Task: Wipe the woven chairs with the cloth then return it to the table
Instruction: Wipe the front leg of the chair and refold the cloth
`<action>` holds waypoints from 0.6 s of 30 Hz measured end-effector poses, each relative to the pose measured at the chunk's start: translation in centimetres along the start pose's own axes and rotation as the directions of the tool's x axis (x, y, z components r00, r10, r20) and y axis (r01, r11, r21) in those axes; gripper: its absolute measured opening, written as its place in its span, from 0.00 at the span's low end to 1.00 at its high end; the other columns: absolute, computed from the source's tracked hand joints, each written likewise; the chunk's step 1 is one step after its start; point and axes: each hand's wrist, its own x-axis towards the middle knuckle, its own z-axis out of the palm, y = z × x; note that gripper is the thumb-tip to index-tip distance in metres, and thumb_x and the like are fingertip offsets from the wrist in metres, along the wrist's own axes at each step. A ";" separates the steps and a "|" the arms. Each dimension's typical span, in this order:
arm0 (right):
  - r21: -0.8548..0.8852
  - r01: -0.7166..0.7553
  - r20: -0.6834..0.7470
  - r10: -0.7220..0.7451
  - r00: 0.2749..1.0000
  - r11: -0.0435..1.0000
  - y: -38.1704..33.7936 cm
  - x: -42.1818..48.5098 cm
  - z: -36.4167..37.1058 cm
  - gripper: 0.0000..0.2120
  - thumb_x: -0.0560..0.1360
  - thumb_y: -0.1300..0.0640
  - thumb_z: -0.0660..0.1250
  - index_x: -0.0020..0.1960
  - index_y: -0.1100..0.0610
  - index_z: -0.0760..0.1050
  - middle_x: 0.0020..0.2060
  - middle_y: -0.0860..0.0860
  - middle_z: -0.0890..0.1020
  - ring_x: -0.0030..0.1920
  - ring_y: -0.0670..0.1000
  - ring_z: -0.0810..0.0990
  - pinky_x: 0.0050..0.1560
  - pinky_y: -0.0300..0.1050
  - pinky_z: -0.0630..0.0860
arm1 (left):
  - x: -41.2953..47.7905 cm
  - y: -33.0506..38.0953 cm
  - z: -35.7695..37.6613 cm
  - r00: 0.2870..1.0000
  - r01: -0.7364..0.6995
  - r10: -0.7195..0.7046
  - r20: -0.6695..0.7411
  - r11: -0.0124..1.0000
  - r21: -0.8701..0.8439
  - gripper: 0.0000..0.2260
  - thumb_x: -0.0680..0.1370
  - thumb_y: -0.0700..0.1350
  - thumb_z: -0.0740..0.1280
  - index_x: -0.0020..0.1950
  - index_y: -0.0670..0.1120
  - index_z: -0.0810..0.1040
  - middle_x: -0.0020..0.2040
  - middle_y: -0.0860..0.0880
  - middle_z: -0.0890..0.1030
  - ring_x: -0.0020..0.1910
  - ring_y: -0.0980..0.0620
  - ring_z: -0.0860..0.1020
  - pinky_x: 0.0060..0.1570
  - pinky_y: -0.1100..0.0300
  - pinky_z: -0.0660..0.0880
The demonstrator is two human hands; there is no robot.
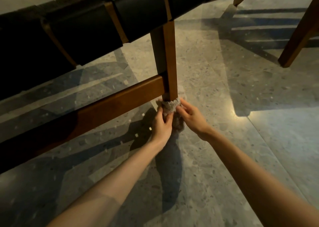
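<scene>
A woven chair fills the upper left, with black straps point(96, 21) wrapped over a brown wooden frame. Its wooden leg point(170, 59) comes down to the floor at the centre. A fluffy grey cloth point(170, 106) is wrapped around the foot of that leg. My left hand point(161, 125) grips the cloth from the left and below. My right hand point(189, 114) pinches it from the right. The cloth's lower part hangs between my hands, partly hidden.
A low wooden crossbar point(107, 104) runs left from the leg, close to the speckled stone floor point(224, 82). Legs of a second wooden chair point(296, 37) stand at the upper right. Strong shadows cross the floor.
</scene>
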 end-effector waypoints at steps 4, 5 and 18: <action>0.046 0.117 -0.051 -0.114 0.992 0.992 -3.1 0.7 -0.2 0.22 0.82 0.64 0.54 0.75 0.57 0.60 0.72 0.54 0.68 0.71 0.49 0.67 0.71 0.48 0.66 | 0.2 3.2 0.0 0.992 -0.038 0.005 -0.127 0.966 -0.257 0.21 0.81 0.40 0.60 0.74 0.43 0.63 0.70 0.47 0.70 0.70 0.53 0.67 0.65 0.65 0.64; 0.042 0.130 -0.066 -0.127 0.990 0.991 -3.6 1.0 -0.2 0.22 0.82 0.65 0.54 0.76 0.57 0.59 0.72 0.53 0.67 0.72 0.49 0.66 0.71 0.49 0.65 | 0.3 3.8 -0.1 0.991 -0.028 -0.011 -0.131 0.956 -0.291 0.21 0.81 0.39 0.59 0.74 0.42 0.62 0.71 0.46 0.69 0.70 0.53 0.66 0.64 0.66 0.64; 0.008 -0.024 -0.028 0.024 0.999 1.000 0.9 0.2 0.4 0.18 0.82 0.61 0.54 0.70 0.55 0.70 0.65 0.51 0.76 0.65 0.46 0.74 0.64 0.39 0.71 | 0.1 -0.1 -0.5 0.989 0.142 -0.143 0.048 0.990 0.028 0.19 0.80 0.46 0.61 0.71 0.47 0.67 0.67 0.46 0.74 0.68 0.50 0.70 0.62 0.60 0.66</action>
